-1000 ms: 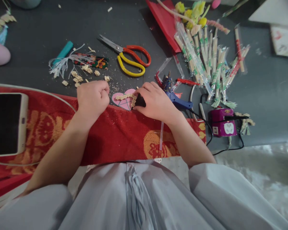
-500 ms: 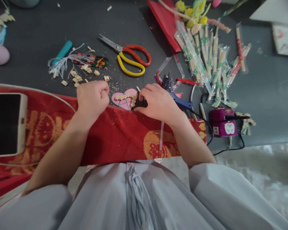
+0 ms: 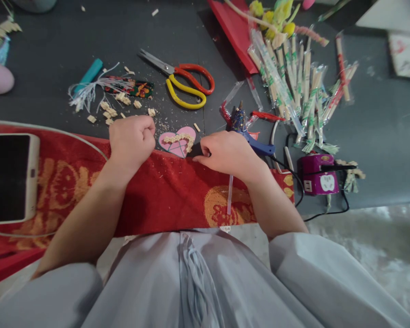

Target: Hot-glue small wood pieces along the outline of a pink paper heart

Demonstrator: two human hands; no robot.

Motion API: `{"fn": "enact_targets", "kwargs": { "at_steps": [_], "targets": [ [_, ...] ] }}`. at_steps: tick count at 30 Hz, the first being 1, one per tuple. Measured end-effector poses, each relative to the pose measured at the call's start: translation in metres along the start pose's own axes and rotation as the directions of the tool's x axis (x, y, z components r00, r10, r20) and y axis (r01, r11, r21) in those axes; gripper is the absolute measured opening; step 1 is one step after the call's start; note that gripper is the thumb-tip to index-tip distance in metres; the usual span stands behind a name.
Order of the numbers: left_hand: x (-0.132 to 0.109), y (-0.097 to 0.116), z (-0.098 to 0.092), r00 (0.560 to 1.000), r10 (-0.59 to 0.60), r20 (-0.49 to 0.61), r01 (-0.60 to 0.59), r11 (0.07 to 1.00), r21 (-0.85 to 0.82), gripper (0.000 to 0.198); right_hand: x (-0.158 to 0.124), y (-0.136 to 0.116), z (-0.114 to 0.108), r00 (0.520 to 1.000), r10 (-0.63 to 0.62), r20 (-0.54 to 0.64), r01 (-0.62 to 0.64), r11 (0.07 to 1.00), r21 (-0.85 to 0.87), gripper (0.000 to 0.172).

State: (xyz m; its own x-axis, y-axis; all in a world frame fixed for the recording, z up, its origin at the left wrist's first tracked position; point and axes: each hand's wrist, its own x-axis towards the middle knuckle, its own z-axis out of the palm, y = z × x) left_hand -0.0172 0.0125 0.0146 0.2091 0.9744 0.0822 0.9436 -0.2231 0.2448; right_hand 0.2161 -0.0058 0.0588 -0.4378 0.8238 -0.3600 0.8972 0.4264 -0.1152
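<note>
A pink paper heart (image 3: 161,139) lies between my hands near the table edge. Pale small pieces form a raised band across its upper part and right side, and thin dark lines cross its face. My left hand (image 3: 133,138) rests as a closed fist just left of the heart, nothing showing in it. To the heart's right, my right hand (image 3: 222,150) is held low with fingers curled inward and the thumb pointing at the heart; I see nothing in its fingers. A short pale stick (image 3: 197,127) lies loose above the right hand.
Scissors (image 3: 187,86) with red and yellow handles lie ahead. A blue glue gun (image 3: 258,145) sits right, its cord near a purple power socket (image 3: 317,175). Wrapped chopsticks (image 3: 299,84) are piled behind. Left are small pale pieces (image 3: 107,109) and a phone (image 3: 10,177) on red cloth.
My right hand has drawn back slightly from the short stick, and its fingers have curled in. The stick stays on the table. My left hand has not moved.
</note>
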Motion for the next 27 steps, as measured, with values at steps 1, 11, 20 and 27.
{"fn": "enact_targets", "kwargs": {
  "at_steps": [1, 11, 20, 27],
  "targets": [
    [0.000, -0.001, 0.000, 1.000, 0.012, -0.006, -0.012, 1.000, 0.003, 0.021, 0.000, 0.000, -0.001, 1.000, 0.000, 0.006, 0.000, 1.000, -0.009, 0.031],
    [0.001, 0.003, -0.001, 0.999, -0.013, 0.030, 0.013, 1.000, -0.011, 0.019, -0.002, -0.001, 0.001, 1.000, 0.024, -0.019, -0.024, 1.000, -0.012, 0.032],
    [-0.003, 0.012, -0.009, 0.981, 0.175, 0.087, -0.177, 0.984, 0.016, 0.015, 0.002, -0.007, 0.011, 0.990, 0.073, -0.117, -0.074, 0.997, -0.002, 0.066],
    [0.000, 0.009, -0.011, 0.938, 0.323, 0.128, -0.335, 0.938, 0.093, 0.021, 0.003, -0.005, 0.015, 0.992, 0.047, -0.120, -0.046, 0.999, 0.010, 0.058]
  ]
}}
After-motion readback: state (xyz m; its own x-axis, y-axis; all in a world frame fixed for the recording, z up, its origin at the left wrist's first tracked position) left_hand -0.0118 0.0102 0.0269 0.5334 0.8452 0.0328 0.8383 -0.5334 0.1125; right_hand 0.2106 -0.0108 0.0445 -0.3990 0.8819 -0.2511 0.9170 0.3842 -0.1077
